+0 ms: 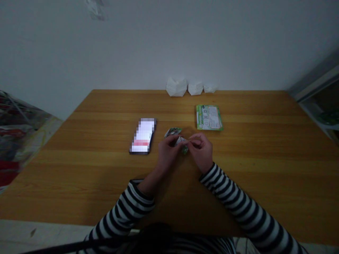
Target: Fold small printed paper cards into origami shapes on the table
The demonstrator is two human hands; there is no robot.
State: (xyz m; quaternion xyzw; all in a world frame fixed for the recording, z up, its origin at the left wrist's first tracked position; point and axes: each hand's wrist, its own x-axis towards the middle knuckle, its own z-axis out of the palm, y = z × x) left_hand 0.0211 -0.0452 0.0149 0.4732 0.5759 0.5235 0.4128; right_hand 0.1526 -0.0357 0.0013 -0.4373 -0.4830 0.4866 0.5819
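In the head view my left hand (168,152) and my right hand (202,151) meet over the middle of the table, fingertips pinched close together. Between them is a small printed packet (181,140), white with dark marks and some green at its lower end. Both hands grip it; my fingers cover much of it. Just beyond my left fingers shows a shiny green and dark printed piece (173,131); whether it belongs to the same packet, I cannot tell. A larger green and white printed packet (209,118) lies flat, beyond my right hand.
To the left of my hands a phone (143,135) lies with its screen lit and blurred. Three folded white paper pieces (176,87) stand along the wall (148,42) at the back edge of the wooden table (92,141). Cluttered items and a red thing (9,173) are at far left.
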